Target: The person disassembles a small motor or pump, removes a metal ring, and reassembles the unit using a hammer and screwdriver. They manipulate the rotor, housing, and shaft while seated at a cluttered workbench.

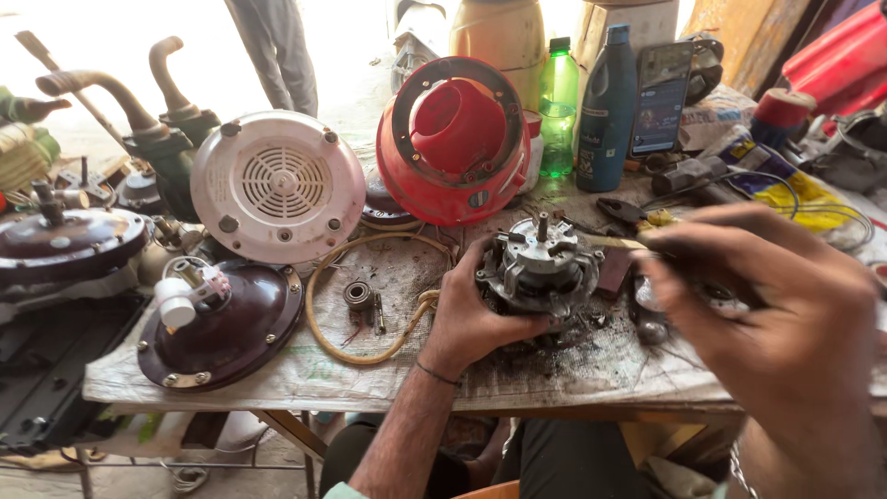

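Observation:
A grey metal motor (539,268) with a short upright shaft rests on the worktable (305,374) near the middle. My left hand (471,310) grips its left side from below. My right hand (771,314), close to the camera, holds a thin pale stick-like tool (617,242) whose tip reaches the motor's top right. Dark grime lies around the motor's base.
A red round housing (453,139) and a white vented cover (277,185) stand behind. A brown dome cover (222,323), a yellow loop of cord (370,296), a small bearing (358,296), a green bottle (558,106), a blue bottle (607,106) and a phone (661,97) crowd the table.

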